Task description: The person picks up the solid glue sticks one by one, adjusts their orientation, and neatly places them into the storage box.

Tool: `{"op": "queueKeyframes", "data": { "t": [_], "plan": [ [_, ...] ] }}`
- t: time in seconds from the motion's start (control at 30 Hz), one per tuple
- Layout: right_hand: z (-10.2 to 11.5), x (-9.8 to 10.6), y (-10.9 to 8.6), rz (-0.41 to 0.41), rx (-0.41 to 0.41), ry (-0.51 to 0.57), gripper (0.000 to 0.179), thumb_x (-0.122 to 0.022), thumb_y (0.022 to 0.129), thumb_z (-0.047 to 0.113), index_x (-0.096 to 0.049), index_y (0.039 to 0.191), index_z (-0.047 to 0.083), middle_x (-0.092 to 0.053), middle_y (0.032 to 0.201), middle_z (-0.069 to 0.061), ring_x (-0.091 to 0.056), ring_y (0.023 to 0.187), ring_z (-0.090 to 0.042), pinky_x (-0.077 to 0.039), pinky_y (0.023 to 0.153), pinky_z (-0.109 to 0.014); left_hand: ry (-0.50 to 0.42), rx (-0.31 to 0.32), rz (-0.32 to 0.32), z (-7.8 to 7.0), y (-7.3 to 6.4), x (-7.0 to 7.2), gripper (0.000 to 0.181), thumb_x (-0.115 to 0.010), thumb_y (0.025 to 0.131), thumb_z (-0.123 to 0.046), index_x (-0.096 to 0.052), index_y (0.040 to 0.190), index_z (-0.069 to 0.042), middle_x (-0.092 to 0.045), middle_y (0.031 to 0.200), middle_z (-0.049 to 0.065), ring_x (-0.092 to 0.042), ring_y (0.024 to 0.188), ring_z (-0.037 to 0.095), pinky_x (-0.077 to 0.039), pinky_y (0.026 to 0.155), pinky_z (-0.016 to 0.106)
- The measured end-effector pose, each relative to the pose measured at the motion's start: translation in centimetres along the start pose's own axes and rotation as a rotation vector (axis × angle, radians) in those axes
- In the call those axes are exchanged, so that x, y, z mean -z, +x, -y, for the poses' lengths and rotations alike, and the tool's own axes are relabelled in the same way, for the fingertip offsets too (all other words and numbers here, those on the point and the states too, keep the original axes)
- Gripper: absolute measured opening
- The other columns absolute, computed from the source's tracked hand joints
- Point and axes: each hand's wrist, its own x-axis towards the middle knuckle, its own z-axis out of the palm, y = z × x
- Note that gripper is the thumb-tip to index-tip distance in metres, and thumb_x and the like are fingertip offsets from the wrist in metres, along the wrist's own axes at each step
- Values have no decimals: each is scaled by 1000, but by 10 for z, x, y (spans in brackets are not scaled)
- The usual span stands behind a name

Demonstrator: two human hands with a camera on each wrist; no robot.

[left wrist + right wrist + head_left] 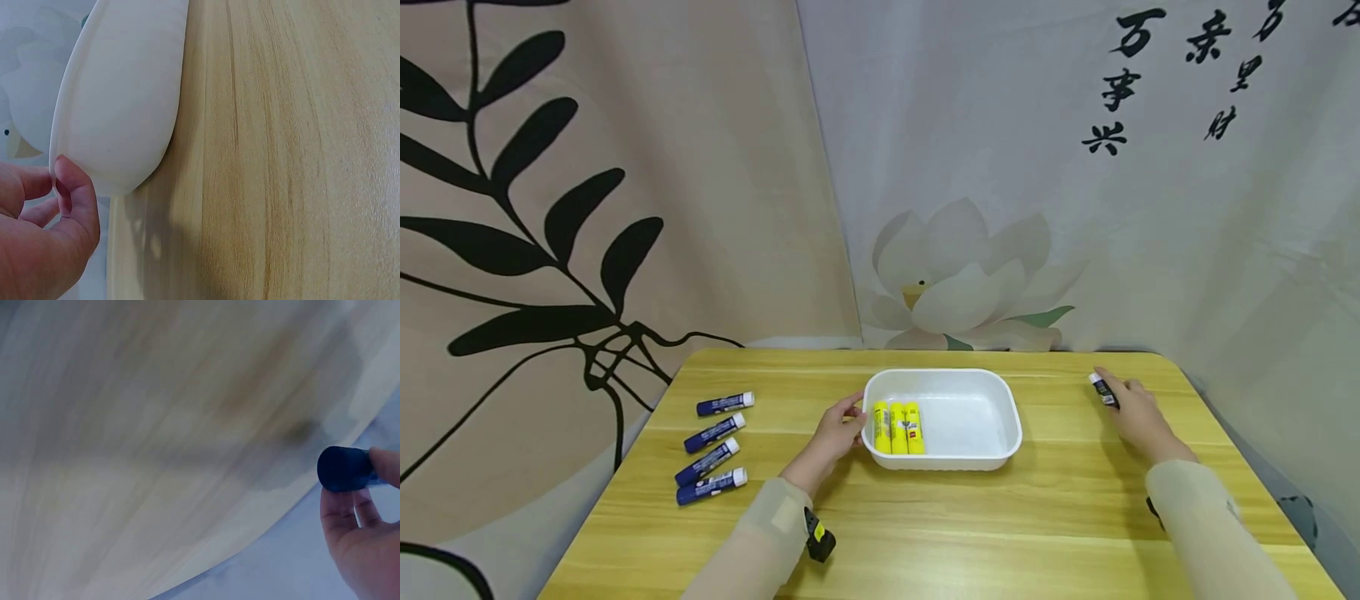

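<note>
A white plastic tray (970, 462) sits near the middle of the table, with three yellow glue sticks (898, 429) side by side at its left end. My left hand (837, 433) pinches the tray's left rim; the left wrist view shows the thumb and fingers on either side of the rim (57, 119). Over the right part of the table, my right hand (1141, 418) grips a dark blue glue stick (1103, 390) with a white cap. Its round blue base (340, 469) faces the right wrist camera, held between thumb and fingers.
Several blue glue sticks with white caps (712, 487) lie in a loose column on the left of the wooden table (970, 533). Behind the table's far edge hangs a printed cloth (737, 167) with leaves, a flower and characters.
</note>
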Motion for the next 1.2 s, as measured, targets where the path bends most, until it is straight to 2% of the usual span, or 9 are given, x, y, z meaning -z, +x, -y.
{"op": "queueKeyframes", "data": {
  "t": [0.2,0.3,0.4,0.53,0.8,1.2],
  "plan": [
    [34,-1,-1,-50,43,94,69,-53,92,0,-19,151,14,-38,122,-39,-45,104,-56,-45,77,-62,-17,5,-5,-1,0,1,45,-49,98,-8,-43,142,-11,-46,107,11,-49,74,14,-48,63,24],
    [55,0,-2,-77,58,177,68,-54,92,-1,-20,150,11,-39,121,-34,-51,95,-45,-50,71,-50,-23,2,-7,-2,0,1,44,-50,97,-7,-44,141,-11,-46,106,11,-49,72,13,-48,62,24],
    [75,0,-2,-123,85,268,67,-56,91,-3,-23,148,7,-41,117,-28,-52,86,-32,-49,64,-33,-23,-4,-6,-4,-1,1,44,-49,97,-7,-44,141,-10,-47,106,11,-48,71,13,-48,62,25],
    [101,-2,-4,-174,117,376,67,-59,87,-7,-25,145,3,-43,112,-27,-52,83,-29,-48,58,-23,-12,-2,-2,-4,-2,1,44,-49,97,-7,-44,141,-10,-47,106,11,-48,71,13,-48,63,26],
    [140,-7,-7,-177,122,493,71,-61,87,-7,-21,144,7,-44,113,-24,-52,86,-30,-48,63,-23,-6,2,-4,-3,-1,1,45,-50,97,-7,-43,142,-10,-47,106,11,-49,73,14,-48,63,26],
    [175,-21,-7,-63,45,560,74,-67,84,-3,-23,142,12,-47,113,-23,-55,87,-28,-54,71,-32,-7,9,-7,-2,1,0,45,-51,97,-8,-44,142,-12,-47,106,11,-49,72,14,-48,62,26]
  ]
}}
